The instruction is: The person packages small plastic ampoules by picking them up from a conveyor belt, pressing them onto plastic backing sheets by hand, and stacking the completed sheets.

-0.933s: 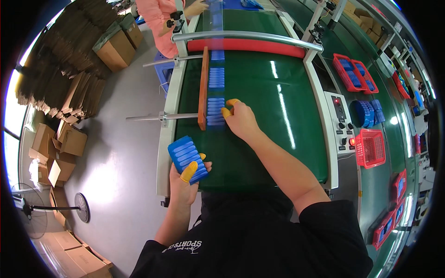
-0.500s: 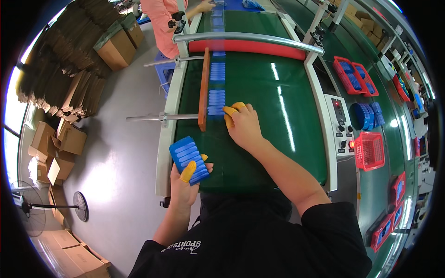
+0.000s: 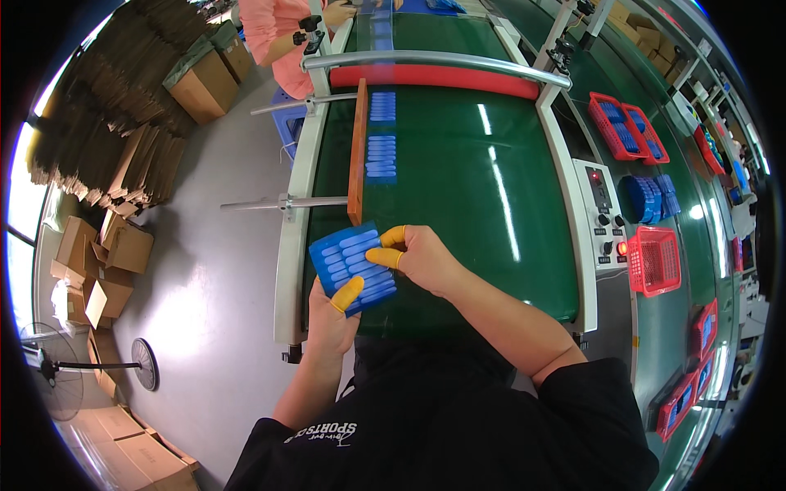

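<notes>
My left hand (image 3: 329,323), with a yellow cot on its thumb, grips a stack of flat blue sheets (image 3: 334,255) bearing rows of lighter oblong ridges. The stack is tilted over the near left part of the green belt (image 3: 450,180). At its right edge, my right hand (image 3: 427,260) pinches a blue ridged sheet between a yellow-capped thumb and finger. Farther up the belt lie two similar blue pieces (image 3: 381,158), one behind the other, beside an orange-brown wooden guide bar (image 3: 358,155).
A red roller (image 3: 442,79) and a metal bar (image 3: 442,57) cross the belt's far part. On the right are a control box (image 3: 602,214), a red basket (image 3: 654,262) and blue stacks (image 3: 647,200). A person in pink (image 3: 278,41) works at the far left. Cardboard boxes (image 3: 202,86) stand left.
My right hand has come back from the belt to the stack, bringing a blue sheet. My left hand has moved slightly right and up. The blue pieces on the belt have shifted farther away.
</notes>
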Action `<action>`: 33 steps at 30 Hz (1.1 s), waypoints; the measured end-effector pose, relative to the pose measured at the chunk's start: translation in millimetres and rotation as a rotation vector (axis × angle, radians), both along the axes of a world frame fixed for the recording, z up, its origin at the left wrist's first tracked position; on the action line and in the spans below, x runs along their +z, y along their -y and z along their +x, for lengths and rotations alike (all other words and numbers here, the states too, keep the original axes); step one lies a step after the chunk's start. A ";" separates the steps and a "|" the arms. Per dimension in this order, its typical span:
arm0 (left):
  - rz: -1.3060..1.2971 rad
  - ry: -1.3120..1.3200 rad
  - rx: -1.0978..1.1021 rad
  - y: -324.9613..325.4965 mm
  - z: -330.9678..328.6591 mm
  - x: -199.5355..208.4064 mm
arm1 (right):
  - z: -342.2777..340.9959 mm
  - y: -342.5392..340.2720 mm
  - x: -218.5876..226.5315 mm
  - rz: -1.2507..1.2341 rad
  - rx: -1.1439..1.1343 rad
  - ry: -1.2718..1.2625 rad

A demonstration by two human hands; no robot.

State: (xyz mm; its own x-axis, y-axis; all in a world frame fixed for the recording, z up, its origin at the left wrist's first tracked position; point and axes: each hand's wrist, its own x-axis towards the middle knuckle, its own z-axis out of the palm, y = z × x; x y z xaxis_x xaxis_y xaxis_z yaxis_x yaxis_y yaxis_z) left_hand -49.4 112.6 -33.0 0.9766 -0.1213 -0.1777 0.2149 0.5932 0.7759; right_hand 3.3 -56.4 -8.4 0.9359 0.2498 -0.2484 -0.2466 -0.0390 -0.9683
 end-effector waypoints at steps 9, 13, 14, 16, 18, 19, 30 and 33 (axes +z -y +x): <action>-0.043 -0.109 0.051 -8.0 -4.3 6.8 | 71.8 22.6 -25.5 -0.152 -0.275 0.036; -0.030 -0.119 0.069 -10.7 -7.8 6.4 | 86.0 7.1 -35.1 -0.550 -0.298 0.268; -0.027 -0.114 0.070 -11.5 -7.7 6.5 | 89.0 3.7 -34.6 -0.547 -0.299 0.272; -0.021 -0.108 0.069 -12.2 -9.0 6.5 | 93.2 -0.6 -37.1 -0.635 -0.316 0.301; -0.019 -0.107 0.066 -12.9 -9.8 5.4 | 98.2 -3.1 -40.7 -0.701 -0.328 0.336; -0.019 -0.109 0.063 -13.1 -9.6 4.5 | 99.7 -2.8 -42.3 -0.770 -0.338 0.368; -0.250 -0.058 -0.024 -16.6 -7.8 2.4 | 51.6 19.2 -9.3 -0.583 -0.402 0.391; -0.197 -0.034 -0.071 -8.9 -0.5 -0.2 | 19.9 26.1 -6.7 -0.228 -0.020 0.310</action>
State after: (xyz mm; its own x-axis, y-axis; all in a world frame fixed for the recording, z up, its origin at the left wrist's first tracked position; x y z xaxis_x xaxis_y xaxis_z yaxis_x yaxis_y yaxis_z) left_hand -49.9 121.5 -33.2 0.9582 -0.2256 -0.1761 0.2856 0.7148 0.6384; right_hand 23.2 -82.5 -15.1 0.9794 0.2017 0.0004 0.0539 -0.2598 -0.9642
